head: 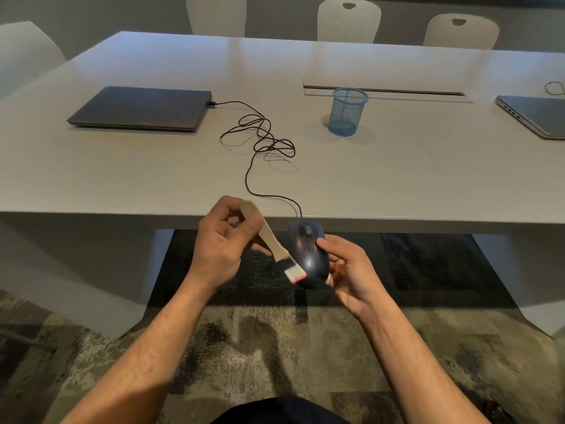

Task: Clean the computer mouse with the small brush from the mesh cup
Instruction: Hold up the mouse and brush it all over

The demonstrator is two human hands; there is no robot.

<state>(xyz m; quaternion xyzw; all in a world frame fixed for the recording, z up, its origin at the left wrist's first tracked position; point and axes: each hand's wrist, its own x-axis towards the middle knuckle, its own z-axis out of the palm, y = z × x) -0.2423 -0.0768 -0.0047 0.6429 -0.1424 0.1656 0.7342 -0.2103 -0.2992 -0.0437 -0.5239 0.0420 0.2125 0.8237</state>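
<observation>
Wired computer mouse (308, 255): right hand (351, 270) is cupping it off-table, fingers wrapping its 3 o'clock side. Wooden-handled brush (269, 240): left hand (218, 243) is pinching it closed, bristles touching mouse's 8 o'clock edge.

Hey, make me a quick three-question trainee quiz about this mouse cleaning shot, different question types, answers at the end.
1. True or false: the mouse rests on the table.
2. Which hand holds the brush?
A. left hand
B. right hand
3. Fill in: the blue mesh cup looks ____.

Key:
1. False; it is held off the table edge.
2. A.
3. Empty.
</observation>
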